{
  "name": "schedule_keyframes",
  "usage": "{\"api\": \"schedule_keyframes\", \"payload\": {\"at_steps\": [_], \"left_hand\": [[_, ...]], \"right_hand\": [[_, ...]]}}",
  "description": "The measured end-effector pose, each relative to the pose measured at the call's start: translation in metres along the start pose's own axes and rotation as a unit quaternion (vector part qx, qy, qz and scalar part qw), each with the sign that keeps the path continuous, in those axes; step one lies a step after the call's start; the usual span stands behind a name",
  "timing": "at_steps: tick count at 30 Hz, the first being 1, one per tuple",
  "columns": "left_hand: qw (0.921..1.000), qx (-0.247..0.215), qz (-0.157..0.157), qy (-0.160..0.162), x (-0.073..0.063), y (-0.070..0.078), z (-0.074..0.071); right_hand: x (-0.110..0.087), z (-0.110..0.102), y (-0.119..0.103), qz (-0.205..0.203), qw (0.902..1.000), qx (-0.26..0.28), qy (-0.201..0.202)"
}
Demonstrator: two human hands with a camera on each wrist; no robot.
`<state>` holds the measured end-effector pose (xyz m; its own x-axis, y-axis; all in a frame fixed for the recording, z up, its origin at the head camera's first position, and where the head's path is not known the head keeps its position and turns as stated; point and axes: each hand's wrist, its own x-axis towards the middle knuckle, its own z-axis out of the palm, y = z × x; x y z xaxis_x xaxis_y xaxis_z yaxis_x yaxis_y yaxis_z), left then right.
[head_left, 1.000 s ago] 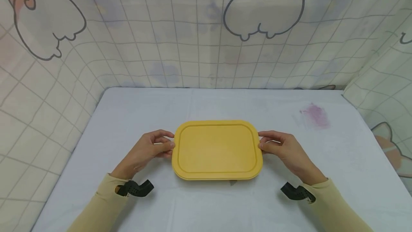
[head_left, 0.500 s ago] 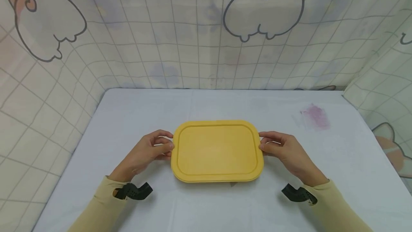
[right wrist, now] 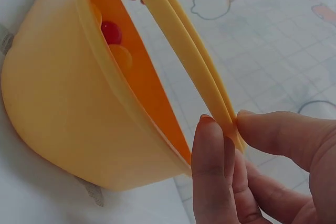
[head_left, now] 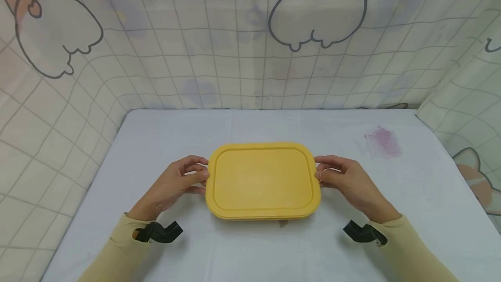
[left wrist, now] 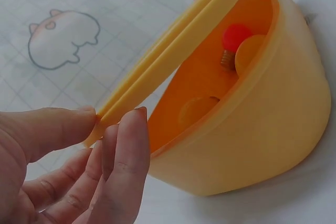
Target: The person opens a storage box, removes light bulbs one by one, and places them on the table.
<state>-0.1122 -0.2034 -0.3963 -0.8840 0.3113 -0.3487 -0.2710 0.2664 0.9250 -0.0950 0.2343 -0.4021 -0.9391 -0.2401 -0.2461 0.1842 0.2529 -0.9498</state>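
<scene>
A yellow rectangular lid (head_left: 263, 182) with rounded corners is held level, its two short sides pinched between thumb and fingers by my left hand (head_left: 170, 188) and my right hand (head_left: 350, 184). Below it stands a yellow box (left wrist: 262, 135), almost wholly hidden by the lid in the head view. Both wrist views show a gap between the lid and the box's rim. Inside the box lie a red bulb-shaped piece (left wrist: 236, 38) with a ridged brownish base and orange round pieces (right wrist: 121, 59). The rest of the contents is hidden.
A white cloth covers the table (head_left: 250, 251), with a pink stain (head_left: 383, 141) at the back right. Checked curtains (head_left: 188, 34) with animal drawings hang behind and at both sides. A small grey tag (head_left: 283, 223) pokes out below the box's front.
The lid looks slightly larger in the head view, having risen a little off the box. Both hands have gone up with it, still pinching its sides.
</scene>
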Motion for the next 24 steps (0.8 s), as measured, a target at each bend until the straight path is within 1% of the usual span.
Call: {"api": "schedule_keyframes", "payload": {"at_steps": [5,11,18,24], "left_hand": [[1.0000,0.008,0.001,-0.001,0.002,0.003,-0.003],[0.9999,0.005,0.009,0.002,0.007,0.008,-0.007],[0.9998,0.011,0.011,0.012,0.016,0.013,-0.011],[0.9998,0.014,0.009,0.014,0.023,0.016,-0.015]], "right_hand": [[0.004,-0.002,-0.005,0.012,0.9999,-0.005,0.002],[0.011,-0.003,-0.009,0.019,0.9998,-0.001,0.005],[0.019,-0.003,-0.013,0.014,0.9998,-0.011,0.005],[0.027,-0.006,-0.016,0.010,0.9999,0.003,0.003]]}}
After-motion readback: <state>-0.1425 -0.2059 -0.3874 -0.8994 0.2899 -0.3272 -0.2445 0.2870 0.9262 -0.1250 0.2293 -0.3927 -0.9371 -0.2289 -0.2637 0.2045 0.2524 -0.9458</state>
